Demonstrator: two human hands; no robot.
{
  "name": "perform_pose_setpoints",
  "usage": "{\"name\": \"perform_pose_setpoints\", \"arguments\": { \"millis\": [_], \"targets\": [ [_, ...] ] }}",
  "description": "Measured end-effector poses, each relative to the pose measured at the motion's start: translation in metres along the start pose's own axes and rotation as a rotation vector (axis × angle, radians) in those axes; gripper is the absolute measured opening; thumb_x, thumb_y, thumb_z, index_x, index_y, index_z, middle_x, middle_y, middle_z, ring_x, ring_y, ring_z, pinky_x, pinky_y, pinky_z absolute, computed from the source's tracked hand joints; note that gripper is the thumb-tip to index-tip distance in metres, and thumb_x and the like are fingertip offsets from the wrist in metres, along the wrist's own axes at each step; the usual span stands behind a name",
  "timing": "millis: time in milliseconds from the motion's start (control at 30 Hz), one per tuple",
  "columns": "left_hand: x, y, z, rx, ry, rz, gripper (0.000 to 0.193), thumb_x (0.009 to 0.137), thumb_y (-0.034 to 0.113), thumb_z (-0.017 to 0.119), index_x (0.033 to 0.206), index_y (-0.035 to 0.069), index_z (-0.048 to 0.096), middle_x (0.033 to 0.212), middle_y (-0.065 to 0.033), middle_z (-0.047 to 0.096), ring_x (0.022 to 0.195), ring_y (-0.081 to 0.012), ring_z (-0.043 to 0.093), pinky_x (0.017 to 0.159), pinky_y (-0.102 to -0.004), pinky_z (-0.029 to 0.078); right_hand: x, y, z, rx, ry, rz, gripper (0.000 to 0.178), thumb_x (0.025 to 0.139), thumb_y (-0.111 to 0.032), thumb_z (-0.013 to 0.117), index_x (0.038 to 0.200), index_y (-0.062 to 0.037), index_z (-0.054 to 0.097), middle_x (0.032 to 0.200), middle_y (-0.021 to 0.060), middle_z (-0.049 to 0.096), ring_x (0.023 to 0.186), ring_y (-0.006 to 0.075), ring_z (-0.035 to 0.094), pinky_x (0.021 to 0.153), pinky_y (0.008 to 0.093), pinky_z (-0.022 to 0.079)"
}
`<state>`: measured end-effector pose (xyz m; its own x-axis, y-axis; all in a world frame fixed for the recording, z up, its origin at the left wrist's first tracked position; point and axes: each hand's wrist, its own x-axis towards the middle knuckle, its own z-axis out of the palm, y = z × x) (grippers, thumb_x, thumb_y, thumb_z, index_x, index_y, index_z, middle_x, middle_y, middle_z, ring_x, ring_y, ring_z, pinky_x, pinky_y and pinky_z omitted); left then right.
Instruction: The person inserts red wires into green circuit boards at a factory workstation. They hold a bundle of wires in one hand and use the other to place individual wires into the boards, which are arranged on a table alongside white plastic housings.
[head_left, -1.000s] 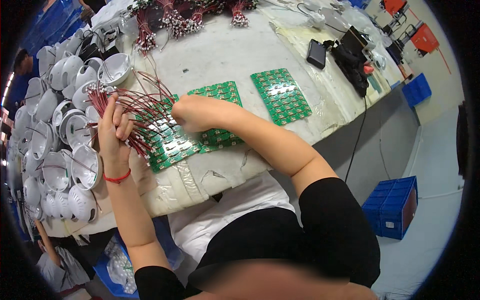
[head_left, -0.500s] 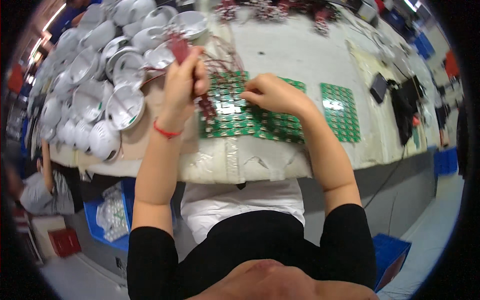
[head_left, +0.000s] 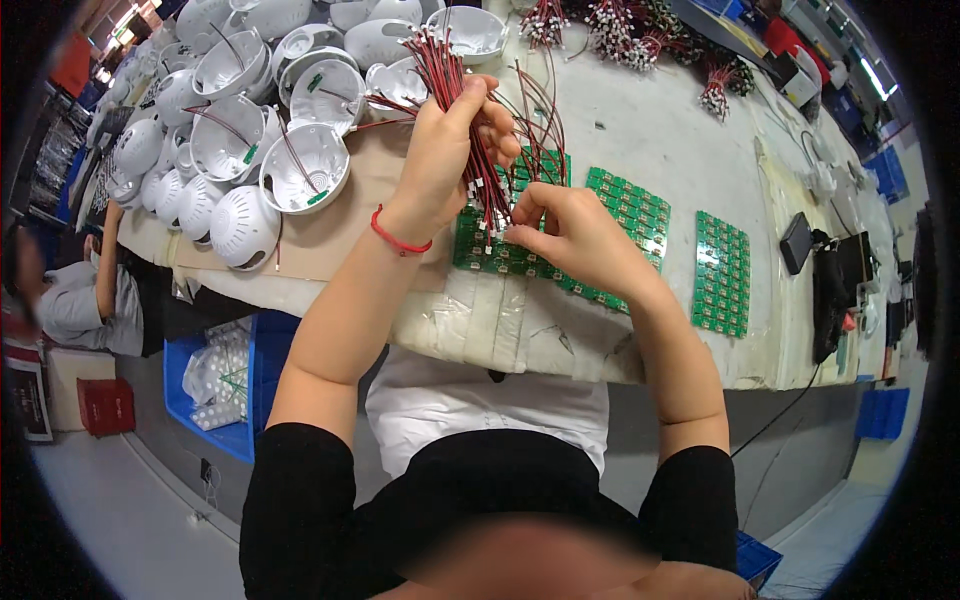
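"Holding what?"
"My left hand (head_left: 450,160) grips a bundle of thin dark-red wires (head_left: 440,72) over a flat green circuit panel (head_left: 470,250)."
"Your right hand (head_left: 575,232)?"
"Curled by their ends; whether pinching one, I can't tell."

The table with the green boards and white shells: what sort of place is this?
Probably an electronics assembly workshop: green circuit boards lie on the table, the left hand holds a bundle of dark red wires with white ends, and many white shells are heaped at the left.
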<state>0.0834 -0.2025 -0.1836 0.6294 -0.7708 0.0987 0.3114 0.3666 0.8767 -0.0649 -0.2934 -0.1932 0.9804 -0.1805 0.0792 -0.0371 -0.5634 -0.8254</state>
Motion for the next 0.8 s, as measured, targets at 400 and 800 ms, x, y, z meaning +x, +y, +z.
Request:
{"name": "perform_pose_setpoints", "arguments": {
  "millis": [400, 800],
  "targets": [
    [0.004, 0.008, -0.007, 0.108, -0.043, 0.017, 0.031, 0.097, 0.03, 0.043, 0.103, -0.001, 0.049, 0.063, -0.0059, 0.057, 0.038, -0.0093, 0.044, 0.034, -0.0224, 0.031, -0.006, 0.007, -0.029, 1.099, -0.15, 0.023, 0.014, 0.082, -0.014, 0.066, 0.081, -0.0059, 0.054, 0.066, 0.0004, 0.055, 0.048, 0.0058, 0.044, 0.047, 0.0222, 0.036],
    [0.006, 0.03, -0.026, -0.234, -0.125, -0.027, 0.015, 0.094, 0.019, 0.048, 0.099, 0.006, 0.053, 0.054, 0.0054, 0.039, 0.036, -0.0032, 0.031, 0.033, -0.0197, 0.022, 0.017, 0.008, 0.017, 0.641, 0.163, 0.067, 0.013, 0.083, -0.012, 0.065, 0.085, -0.0017, 0.058, 0.071, 0.0014, 0.059, 0.061, 0.0076, 0.056, 0.056, 0.022, 0.045]
  ]
}}
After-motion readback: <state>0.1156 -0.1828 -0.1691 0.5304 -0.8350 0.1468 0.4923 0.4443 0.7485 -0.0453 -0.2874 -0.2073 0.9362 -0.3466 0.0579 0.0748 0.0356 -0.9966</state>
